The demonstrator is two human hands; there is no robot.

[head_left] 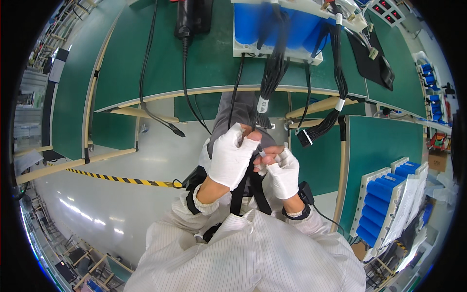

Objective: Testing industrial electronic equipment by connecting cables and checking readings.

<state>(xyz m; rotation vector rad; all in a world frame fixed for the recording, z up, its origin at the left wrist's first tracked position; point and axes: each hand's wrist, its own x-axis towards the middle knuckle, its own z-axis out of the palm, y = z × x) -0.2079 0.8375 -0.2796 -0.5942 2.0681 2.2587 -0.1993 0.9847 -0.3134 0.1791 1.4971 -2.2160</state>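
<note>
In front of my body, both hands in white fingerless gloves are close together over my lap. My left hand is closed, its fingers pinched on a black cable that hangs from the blue battery pack. My right hand is closed too, its fingertips on a small dark piece with a pale sleeve between the hands. Whether that piece is the cable's end is hard to see. Just beyond my hands hangs a thick black wire bundle with a white label.
The pack stands on a green workbench. A second bundle ends in a black connector at the bench edge, right of my hands. Another black cable dangles at left. More blue battery cells stand on the right bench.
</note>
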